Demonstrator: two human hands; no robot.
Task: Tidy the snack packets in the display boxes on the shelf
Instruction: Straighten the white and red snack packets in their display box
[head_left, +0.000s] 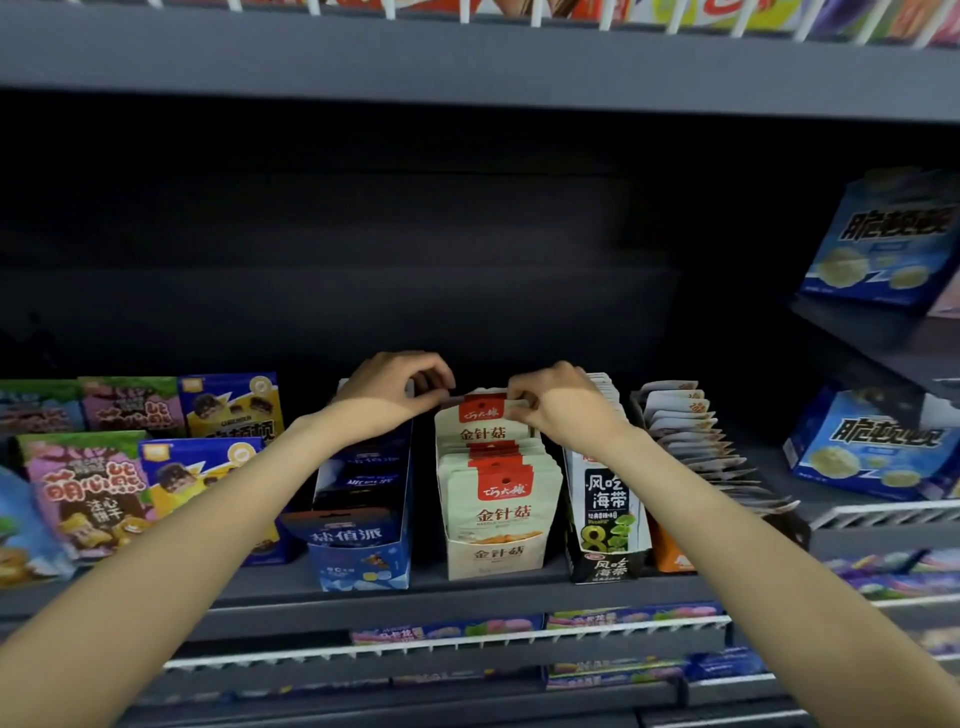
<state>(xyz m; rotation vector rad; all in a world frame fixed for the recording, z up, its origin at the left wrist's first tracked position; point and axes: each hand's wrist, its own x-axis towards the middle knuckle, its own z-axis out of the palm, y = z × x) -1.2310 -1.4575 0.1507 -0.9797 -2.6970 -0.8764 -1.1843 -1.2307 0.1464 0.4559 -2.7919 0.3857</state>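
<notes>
Item: cream display box (496, 564) of enoki packets, standing at 6 o'clock of frame centre on the shelf (467, 592); left hand (387, 392) and right hand (553, 410) are both pinching the rearmost raised packet (485, 415) by its top edge, at 11 and 1 o'clock of the box; advice: be pressing it down evenly, square with the row; count: four display boxes are standing abreast, namely blue box (363, 564), cream, seaweed box (608, 564), orange box (675, 558); packets too overlapped to count.
</notes>
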